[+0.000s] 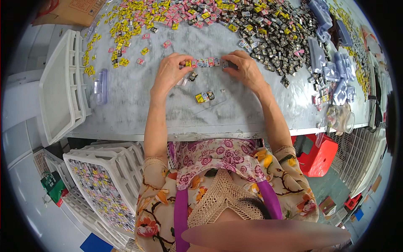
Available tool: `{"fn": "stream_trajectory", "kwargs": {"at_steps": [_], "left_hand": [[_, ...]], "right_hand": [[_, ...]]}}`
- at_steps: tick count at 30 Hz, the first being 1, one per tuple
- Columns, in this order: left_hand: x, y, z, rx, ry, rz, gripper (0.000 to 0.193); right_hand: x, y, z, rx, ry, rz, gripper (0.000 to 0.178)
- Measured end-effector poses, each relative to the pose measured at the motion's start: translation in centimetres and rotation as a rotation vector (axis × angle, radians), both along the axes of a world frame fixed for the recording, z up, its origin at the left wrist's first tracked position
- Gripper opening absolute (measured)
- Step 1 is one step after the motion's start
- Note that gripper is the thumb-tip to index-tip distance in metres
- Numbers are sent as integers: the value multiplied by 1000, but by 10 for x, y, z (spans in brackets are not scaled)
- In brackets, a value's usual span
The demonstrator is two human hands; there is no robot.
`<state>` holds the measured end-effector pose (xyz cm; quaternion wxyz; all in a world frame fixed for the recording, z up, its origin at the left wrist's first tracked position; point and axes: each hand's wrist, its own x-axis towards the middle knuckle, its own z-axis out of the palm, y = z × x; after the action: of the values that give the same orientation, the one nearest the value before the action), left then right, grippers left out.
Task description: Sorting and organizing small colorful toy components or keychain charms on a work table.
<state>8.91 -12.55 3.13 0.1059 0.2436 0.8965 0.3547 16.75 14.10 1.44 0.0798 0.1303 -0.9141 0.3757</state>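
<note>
A short row of small, colourful box-shaped packets (205, 62) lies side by side on the grey table in front of me. My left hand (171, 72) is closed, thumb and fingers pinching the yellow packet at the row's left end. At the other end my right hand (247, 72) pinches a dark packet (226, 64), partly hidden by the fingers. Below my left fingertips sits a black packet (193, 76) beside a pale scrap. Closer to me, a yellow packet (201, 98) and a black packet (211, 95) lie together.
Loose yellow packets (126, 27), pink packets (176, 12) and black packets (279, 50) heap along the far side. Clear plastic trays (317, 54) gather at right; another clear tray (100, 86) lies left. A white crate (50, 88) leans at the left edge. Below right is a red stool (321, 157).
</note>
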Motion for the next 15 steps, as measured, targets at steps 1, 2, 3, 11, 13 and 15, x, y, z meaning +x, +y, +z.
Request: {"fn": "stream_trajectory", "kwargs": {"at_steps": [1,2,3,11,13,15], "left_hand": [[1,0,0,1,15,-3,36],[1,-1,0,1,14,-1,36],[2,-1,0,4,22,11,37],[3,3,8,-11,-5,23,41],[4,-1,6,14,-61,51,41],[2,-2,5,13,-69,50,41]], "right_hand": [[-1,6,3,12,-39,0,35],[-2,11,6,23,-78,0,34],[-7,15,9,23,-79,3,34],[-89,28,67,-212,246,-385,28],[-82,21,65,-192,252,-466,28],[-56,17,40,-111,83,-103,31]]}}
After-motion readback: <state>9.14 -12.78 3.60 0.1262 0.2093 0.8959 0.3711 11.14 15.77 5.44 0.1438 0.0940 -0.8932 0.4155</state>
